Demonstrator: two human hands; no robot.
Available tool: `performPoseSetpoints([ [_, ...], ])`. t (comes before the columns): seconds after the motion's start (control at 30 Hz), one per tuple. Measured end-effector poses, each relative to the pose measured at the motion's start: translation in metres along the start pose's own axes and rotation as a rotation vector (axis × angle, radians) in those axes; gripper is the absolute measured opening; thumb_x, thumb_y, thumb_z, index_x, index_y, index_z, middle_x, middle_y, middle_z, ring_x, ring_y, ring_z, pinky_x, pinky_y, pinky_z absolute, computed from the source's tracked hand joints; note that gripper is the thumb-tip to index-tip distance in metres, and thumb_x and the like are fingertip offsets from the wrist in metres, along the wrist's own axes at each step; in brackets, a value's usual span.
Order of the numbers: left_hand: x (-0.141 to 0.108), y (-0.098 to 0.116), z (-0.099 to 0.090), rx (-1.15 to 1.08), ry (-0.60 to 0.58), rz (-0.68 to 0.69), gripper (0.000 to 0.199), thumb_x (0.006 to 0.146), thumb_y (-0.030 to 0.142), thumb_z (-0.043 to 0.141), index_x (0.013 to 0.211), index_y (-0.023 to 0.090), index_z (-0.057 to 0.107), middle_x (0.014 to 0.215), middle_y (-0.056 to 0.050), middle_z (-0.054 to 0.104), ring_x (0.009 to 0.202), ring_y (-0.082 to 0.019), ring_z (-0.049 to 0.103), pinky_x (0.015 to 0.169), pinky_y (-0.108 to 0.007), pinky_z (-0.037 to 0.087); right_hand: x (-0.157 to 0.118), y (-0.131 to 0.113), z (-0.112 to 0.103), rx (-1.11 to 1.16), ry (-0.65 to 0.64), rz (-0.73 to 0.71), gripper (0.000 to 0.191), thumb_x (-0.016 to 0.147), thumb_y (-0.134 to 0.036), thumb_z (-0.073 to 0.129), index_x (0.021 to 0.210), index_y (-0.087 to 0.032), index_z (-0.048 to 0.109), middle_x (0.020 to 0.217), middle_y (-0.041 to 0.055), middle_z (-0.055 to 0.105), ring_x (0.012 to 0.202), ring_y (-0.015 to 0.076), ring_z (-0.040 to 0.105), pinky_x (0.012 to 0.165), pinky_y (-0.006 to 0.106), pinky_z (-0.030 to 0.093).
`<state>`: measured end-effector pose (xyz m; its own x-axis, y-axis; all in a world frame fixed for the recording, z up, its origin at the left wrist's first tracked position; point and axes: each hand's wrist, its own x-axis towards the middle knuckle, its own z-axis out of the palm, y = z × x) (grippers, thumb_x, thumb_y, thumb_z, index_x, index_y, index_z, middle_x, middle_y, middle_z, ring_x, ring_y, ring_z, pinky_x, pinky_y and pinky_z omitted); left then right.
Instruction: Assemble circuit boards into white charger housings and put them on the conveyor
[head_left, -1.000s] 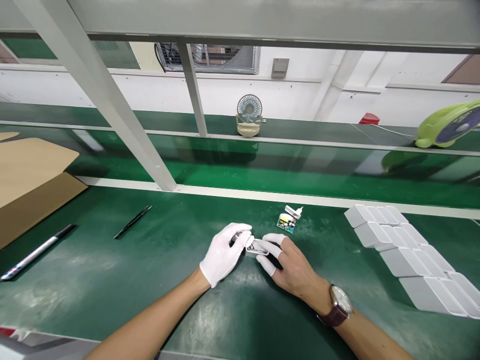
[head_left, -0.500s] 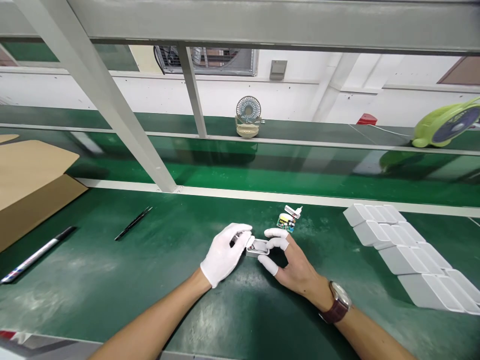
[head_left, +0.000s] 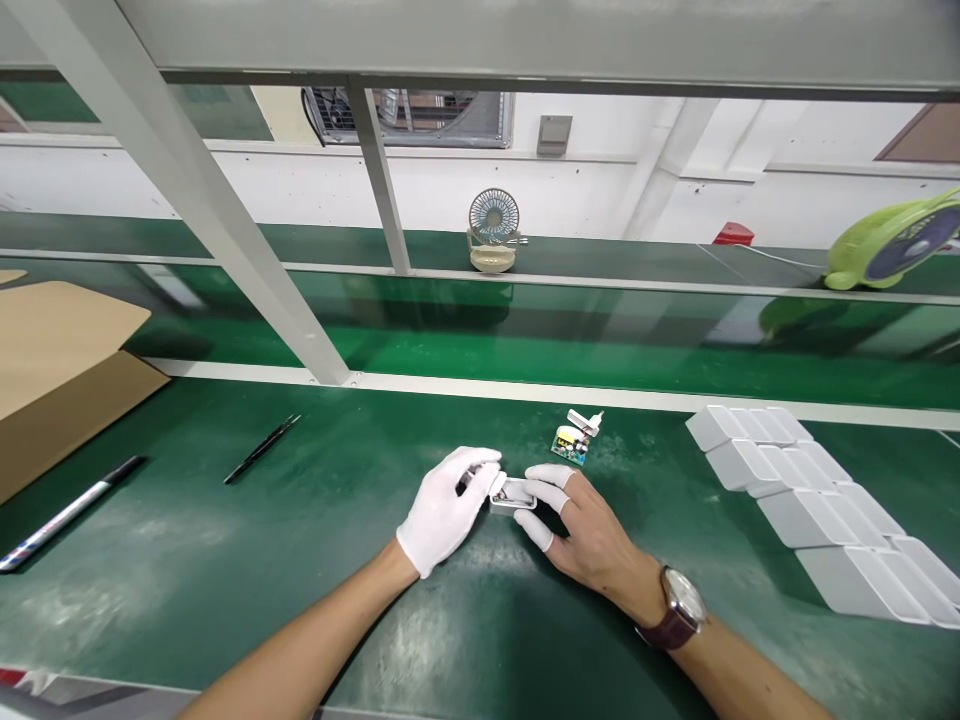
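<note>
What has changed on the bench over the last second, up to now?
Only a little: the right hand had drawn its fingertips slightly back to the right half a second ago, and they have now moved left again, over the open white case. The gloved left hand stays at the case's other end. The circuit board, marker and stacked white trays look unmoved.

We see a smooth, glossy green surface (head_left: 330, 560), scuffed in patches; matt brown cardboard in the box (head_left: 67, 400); smooth white plastic trays (head_left: 832, 515); white cloth over the left hand (head_left: 448, 512); and a leather-look watch strap (head_left: 670, 628) beneath shiny metal.
</note>
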<state>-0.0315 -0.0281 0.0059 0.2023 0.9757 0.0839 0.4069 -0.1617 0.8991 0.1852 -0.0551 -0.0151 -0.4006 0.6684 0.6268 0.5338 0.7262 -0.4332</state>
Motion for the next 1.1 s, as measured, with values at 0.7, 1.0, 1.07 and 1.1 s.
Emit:
performPoseSetpoints([
  [0.7,-0.002,0.003,-0.001,-0.117,-0.195,0.059,0.082,0.08,0.024,0.071,0.151,0.021,0.032,0.099,-0.001,0.067,0.094,-0.017,0.067,0.102,-0.041,0.053,0.003,-0.004,0.003,-0.036,-0.078,0.047,0.048,0.093,-0.022,0.065,0.139,-0.025,0.05,0.112,0.012,0.057,0.1,0.0258,0.061,0.085,0.045,0.059],
  [1.0,-0.001,0.008,0.001,-0.075,-0.181,0.051,0.08,0.08,0.025,0.07,0.15,0.02,0.032,0.097,0.001,0.065,0.089,-0.015,0.066,0.101,-0.042,0.054,0.005,0.0,-0.006,0.057,0.041,0.052,0.03,0.093,-0.019,0.065,0.122,-0.025,0.059,0.113,0.0102,0.059,0.106,0.0247,0.061,0.09,0.045,0.057],
  [1.07,-0.001,0.007,0.001,-0.09,-0.184,0.059,0.08,0.08,0.025,0.07,0.15,0.02,0.032,0.093,0.002,0.063,0.088,-0.015,0.065,0.101,-0.042,0.054,0.004,0.0,-0.006,0.053,0.026,0.051,0.032,0.093,-0.02,0.065,0.124,-0.025,0.059,0.115,0.0104,0.059,0.107,0.0247,0.061,0.091,0.045,0.057],
  [1.1,-0.001,0.006,0.001,-0.1,-0.185,0.059,0.079,0.08,0.026,0.07,0.15,0.02,0.032,0.091,0.002,0.062,0.09,-0.016,0.065,0.101,-0.042,0.053,0.004,0.0,-0.005,0.051,0.013,0.051,0.035,0.093,-0.02,0.065,0.127,-0.025,0.058,0.116,0.0106,0.059,0.107,0.0247,0.062,0.091,0.045,0.057],
])
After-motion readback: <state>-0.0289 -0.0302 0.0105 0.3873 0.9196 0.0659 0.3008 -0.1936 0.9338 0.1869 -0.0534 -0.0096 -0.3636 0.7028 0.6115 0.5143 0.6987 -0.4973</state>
